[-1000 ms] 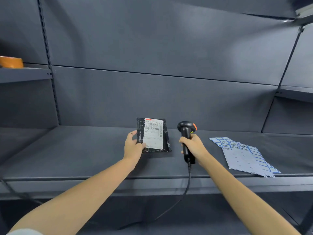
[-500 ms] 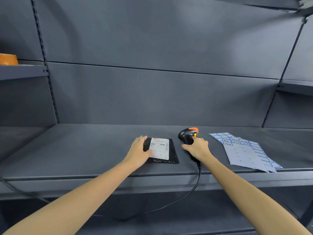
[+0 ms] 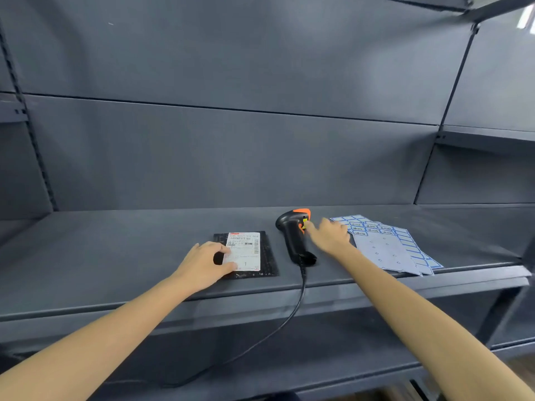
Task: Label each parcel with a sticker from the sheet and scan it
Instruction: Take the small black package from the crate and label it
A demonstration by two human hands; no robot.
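A black parcel [image 3: 267, 256] with a white shipping label lies flat on the grey shelf [image 3: 115, 256]. My left hand [image 3: 204, 263] rests on the parcel's left edge, thumb on the label's lower corner. The black and orange barcode scanner [image 3: 293, 237] lies on the shelf to the right of the parcel, and its cable hangs over the front edge. My right hand [image 3: 328, 235] hovers just right of the scanner with relaxed fingers, between it and the sticker sheets [image 3: 388, 247]. The blue-bordered sheets lie fanned out at the right.
The grey back wall of the shelving rises behind everything. A lower shelf [image 3: 289, 366] runs beneath, and the scanner cable [image 3: 260, 340] trails down across it. Side shelves stand at the far left and right.
The parcel went from held up to lying flat on the shelf. My right hand laid the scanner down, let go of it and moved right toward the sticker sheets.
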